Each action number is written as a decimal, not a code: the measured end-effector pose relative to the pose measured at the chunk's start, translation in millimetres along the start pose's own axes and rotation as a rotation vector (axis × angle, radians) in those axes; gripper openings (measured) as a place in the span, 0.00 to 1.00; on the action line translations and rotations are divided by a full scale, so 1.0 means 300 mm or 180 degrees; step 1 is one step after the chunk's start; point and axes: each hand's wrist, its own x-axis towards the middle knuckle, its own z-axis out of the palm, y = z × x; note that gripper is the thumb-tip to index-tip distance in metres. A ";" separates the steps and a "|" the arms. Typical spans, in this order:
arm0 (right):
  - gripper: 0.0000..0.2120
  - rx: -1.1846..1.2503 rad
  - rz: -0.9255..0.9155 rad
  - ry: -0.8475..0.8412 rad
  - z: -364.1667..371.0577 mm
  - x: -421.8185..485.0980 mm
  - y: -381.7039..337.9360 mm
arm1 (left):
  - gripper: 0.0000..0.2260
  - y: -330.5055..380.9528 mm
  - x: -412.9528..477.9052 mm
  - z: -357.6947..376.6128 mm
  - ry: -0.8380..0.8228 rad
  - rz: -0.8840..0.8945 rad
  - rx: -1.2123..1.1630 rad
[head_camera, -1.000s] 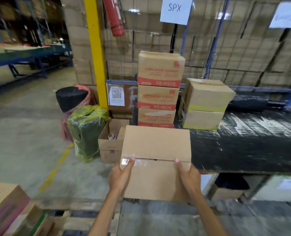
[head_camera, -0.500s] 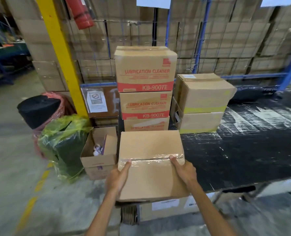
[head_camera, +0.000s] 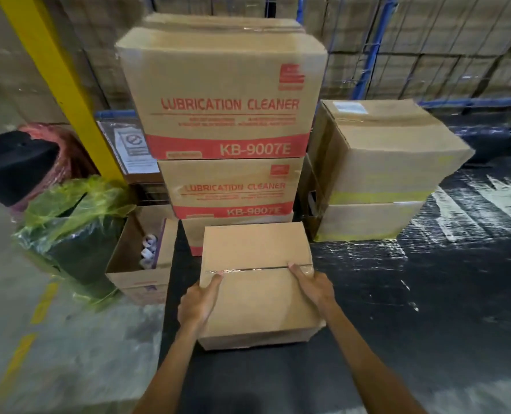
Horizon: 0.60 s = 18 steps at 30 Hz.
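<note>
I carry a plain brown cardboard box (head_camera: 257,249) with clear tape along its top seam. My left hand (head_camera: 197,303) grips its left side, thumb lying on the top. My right hand (head_camera: 314,286) grips the right side the same way. The box is low over the near left corner of a black wrapped table (head_camera: 397,324), and I cannot tell if it touches the surface. Directly behind it stands a stack of three "Lubrication Cleaner" boxes (head_camera: 227,94).
Two plain boxes (head_camera: 379,162) with yellow tape are stacked right of the red-printed stack. Left of the table, on the floor, are an open carton (head_camera: 138,273) with small items, a green-wrapped bin (head_camera: 69,228), a black roll (head_camera: 12,165) and a yellow post (head_camera: 54,70).
I have stepped closer to the table. The box has moved forward and down, from off the table's edge to over its near left corner. Both hands keep their grip.
</note>
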 end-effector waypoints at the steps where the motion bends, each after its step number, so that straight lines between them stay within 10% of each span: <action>1: 0.40 -0.0021 0.0038 -0.0038 0.005 0.048 -0.004 | 0.32 0.015 0.035 0.023 -0.0010 -0.0048 0.0073; 18: 0.42 -0.0235 0.0092 -0.0045 0.054 0.131 0.048 | 0.37 -0.028 0.093 0.053 0.0008 -0.0327 0.0533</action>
